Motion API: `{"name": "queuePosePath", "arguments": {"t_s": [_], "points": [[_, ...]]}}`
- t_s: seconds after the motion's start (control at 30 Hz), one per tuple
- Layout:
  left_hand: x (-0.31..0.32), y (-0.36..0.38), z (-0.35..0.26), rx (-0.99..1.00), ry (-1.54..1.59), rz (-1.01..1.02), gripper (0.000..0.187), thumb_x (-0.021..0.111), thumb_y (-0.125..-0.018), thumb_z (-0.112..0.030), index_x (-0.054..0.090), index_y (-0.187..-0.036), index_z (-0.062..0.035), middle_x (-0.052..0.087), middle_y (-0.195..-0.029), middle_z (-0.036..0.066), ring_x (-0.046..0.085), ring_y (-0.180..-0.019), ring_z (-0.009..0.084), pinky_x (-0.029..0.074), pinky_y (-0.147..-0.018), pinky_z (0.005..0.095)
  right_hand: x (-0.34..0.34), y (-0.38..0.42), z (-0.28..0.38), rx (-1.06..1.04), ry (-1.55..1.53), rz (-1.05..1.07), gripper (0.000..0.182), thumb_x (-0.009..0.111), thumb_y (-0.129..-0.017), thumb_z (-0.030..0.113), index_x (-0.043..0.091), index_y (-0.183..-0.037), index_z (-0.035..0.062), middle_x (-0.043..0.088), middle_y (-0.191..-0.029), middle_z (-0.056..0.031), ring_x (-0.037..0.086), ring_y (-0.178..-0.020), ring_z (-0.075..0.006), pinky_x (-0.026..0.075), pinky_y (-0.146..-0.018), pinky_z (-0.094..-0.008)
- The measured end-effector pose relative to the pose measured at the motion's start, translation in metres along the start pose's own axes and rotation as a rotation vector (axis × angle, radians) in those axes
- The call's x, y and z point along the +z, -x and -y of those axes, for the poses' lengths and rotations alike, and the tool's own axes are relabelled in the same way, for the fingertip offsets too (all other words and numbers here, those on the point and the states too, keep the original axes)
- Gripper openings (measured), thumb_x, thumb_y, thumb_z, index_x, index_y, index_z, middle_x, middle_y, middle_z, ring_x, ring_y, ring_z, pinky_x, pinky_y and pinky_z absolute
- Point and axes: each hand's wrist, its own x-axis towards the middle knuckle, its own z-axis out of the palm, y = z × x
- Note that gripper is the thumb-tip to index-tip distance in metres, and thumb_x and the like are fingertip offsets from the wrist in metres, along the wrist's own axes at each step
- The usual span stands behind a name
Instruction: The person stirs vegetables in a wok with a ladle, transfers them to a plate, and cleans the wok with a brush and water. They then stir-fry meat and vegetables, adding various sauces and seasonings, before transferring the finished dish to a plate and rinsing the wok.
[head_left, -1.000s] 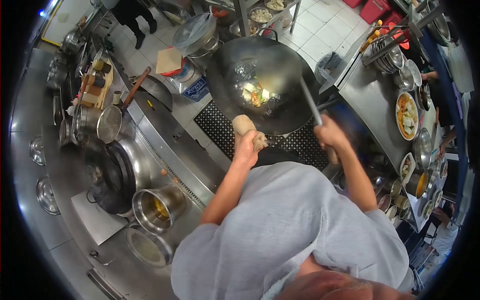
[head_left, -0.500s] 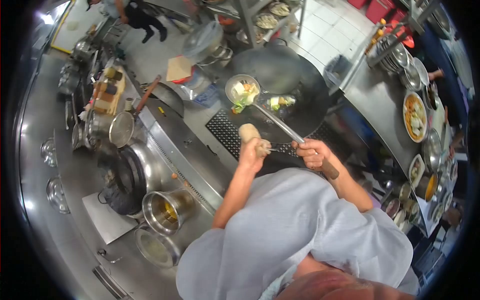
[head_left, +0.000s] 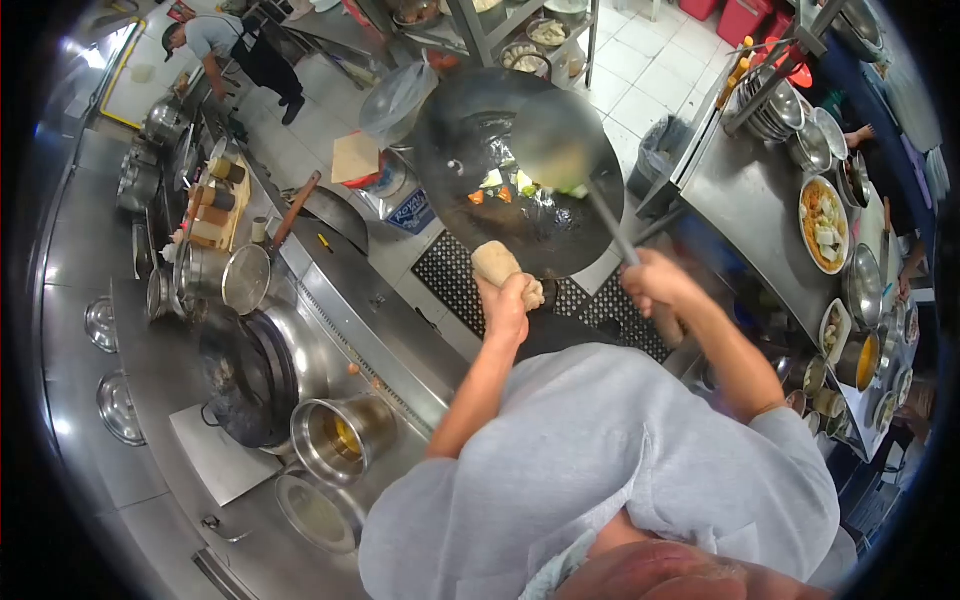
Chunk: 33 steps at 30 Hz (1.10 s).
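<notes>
A large dark wok [head_left: 460, 200] is in front of me, with white, green and orange food pieces [head_left: 505, 188] on its oily bottom. My left hand [head_left: 506, 308] is wrapped round a rolled beige cloth [head_left: 497, 264] at the wok's near edge; the cloth hides what is beneath it. My right hand [head_left: 655, 283] grips the handle of a long ladle [head_left: 612, 222]. The ladle's bowl, blurred by motion, is over the right side of the wok, with some food at its lower edge.
At right, a steel counter [head_left: 735, 210] bears an oval plate of food [head_left: 825, 225], bowls and pans. Steel pots [head_left: 343, 438] and a second dark wok [head_left: 240, 380] stand at left. A person [head_left: 240, 50] stands at the far left. Another person's hand [head_left: 860, 136] shows at right.
The ladle has swung from the wok's left side to its right, as my right hand moved right and up. The wok has shifted up and left; food pieces now show at its middle.
</notes>
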Motion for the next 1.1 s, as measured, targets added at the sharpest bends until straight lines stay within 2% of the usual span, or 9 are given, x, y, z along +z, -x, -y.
{"name": "queuePosePath", "arguments": {"t_s": [0.1, 0.23, 0.27, 0.33, 0.4, 0.47, 0.67, 0.87, 1.1], "points": [[0.003, -0.030, 0.021, 0.155, -0.121, -0.062, 0.055, 0.055, -0.069, 0.000, 0.030, -0.118, -0.0014, 0.046, -0.102, 0.014, 0.057, -0.079, 0.0189, 0.053, -0.060, 0.0306, 0.028, 0.003, 0.005, 0.047, -0.378, 0.311, 0.010, 0.052, -0.083, 0.006, 0.045, -0.090, 0.0076, 0.039, -0.057, 0.0030, 0.039, -0.038, -0.0062, 0.034, -0.033, -0.0250], [0.006, -0.032, 0.014, 0.117, -0.123, -0.151, 0.057, 0.053, -0.070, 0.003, 0.033, -0.123, -0.0036, 0.048, -0.104, 0.009, 0.056, -0.086, 0.0194, 0.052, -0.066, 0.0317, 0.022, -0.016, -0.024, 0.137, -1.043, 0.928, 0.013, 0.046, -0.090, 0.005, 0.046, -0.103, 0.0029, 0.039, -0.056, 0.0008, 0.038, -0.033, -0.0075, 0.031, -0.029, -0.0246], [0.004, -0.030, 0.011, 0.179, -0.073, -0.078, 0.055, 0.052, -0.070, 0.003, 0.035, -0.122, -0.0041, 0.050, -0.099, 0.011, 0.058, -0.079, 0.0201, 0.052, -0.062, 0.0322, 0.020, -0.033, -0.045, 0.103, -1.148, 1.136, 0.017, 0.043, -0.092, 0.004, 0.045, -0.108, -0.0002, 0.040, -0.056, -0.0005, 0.039, -0.032, -0.0077, 0.032, -0.027, -0.0239], [-0.002, -0.017, -0.006, -0.041, -0.069, 0.001, 0.052, 0.054, -0.072, -0.001, 0.033, -0.120, -0.0007, 0.054, -0.085, 0.014, 0.058, -0.063, 0.0211, 0.052, -0.052, 0.0333, 0.030, -0.059, -0.086, 0.118, -1.184, 1.243, 0.020, 0.041, -0.092, 0.003, 0.043, -0.111, -0.0005, 0.041, -0.057, -0.0020, 0.038, -0.031, -0.0087, 0.031, -0.027, -0.0242], [-0.016, -0.014, -0.001, -0.049, 0.094, 0.087, 0.035, 0.048, -0.075, -0.002, 0.045, -0.110, -0.0001, 0.056, -0.076, 0.013, 0.058, -0.060, 0.0224, 0.047, -0.047, 0.0308, 0.027, -0.041, -0.067, 0.213, -1.188, 1.174, 0.020, 0.042, -0.091, 0.002, 0.044, -0.111, 0.0013, 0.041, -0.056, -0.0010, 0.036, -0.031, -0.0075, 0.030, -0.027, -0.0242], [-0.029, -0.011, 0.001, -0.250, 0.090, 0.055, 0.016, 0.048, -0.080, -0.010, 0.054, -0.086, 0.0038, 0.061, -0.081, 0.017, 0.061, -0.066, 0.0238, 0.043, -0.047, 0.0254, 0.019, -0.012, -0.037, 0.161, -0.875, 0.903, 0.014, 0.047, -0.090, 0.004, 0.052, -0.103, 0.0042, 0.040, -0.056, 0.0014, 0.034, -0.032, -0.0053, 0.029, -0.027, -0.0236], [-0.022, -0.003, 0.003, -0.451, 0.291, 0.164, 0.025, 0.048, -0.085, -0.016, 0.054, -0.095, 0.0053, 0.065, -0.088, 0.019, 0.065, -0.076, 0.0255, 0.045, -0.051, 0.0240, -0.010, 0.058, -0.020, 0.127, -0.880, 0.561, 0.006, 0.049, -0.089, 0.006, 0.053, -0.093, 0.0086, 0.039, -0.056, 0.0054, 0.035, -0.034, -0.0030, 0.028, -0.030, -0.0215], [-0.004, -0.026, 0.005, -0.361, 0.109, 0.182, 0.027, 0.048, -0.083, -0.018, 0.054, -0.098, 0.0030, 0.064, -0.090, 0.018, 0.063, -0.079, 0.0283, 0.052, -0.070, 0.0357, -0.056, 0.126, -0.039, -0.235, -1.075, 0.333, 0.002, 0.049, -0.090, 0.006, 0.049, -0.091, 0.0069, 0.038, -0.058, 0.0059, 0.036, -0.035, -0.0024, 0.030, -0.030, -0.0208], [0.003, -0.043, -0.002, -0.363, 0.072, 0.300, 0.028, 0.047, -0.082, -0.017, 0.043, -0.102, 0.0014, 0.062, -0.085, 0.021, 0.062, -0.073, 0.0269, 0.049, -0.057, 0.0293, -0.132, 0.205, -0.060, -0.584, -1.192, -0.150, 0.007, 0.049, -0.089, 0.008, 0.048, -0.096, 0.0055, 0.039, -0.059, 0.0059, 0.035, -0.036, -0.0014, 0.028, -0.030, -0.0194]]}}
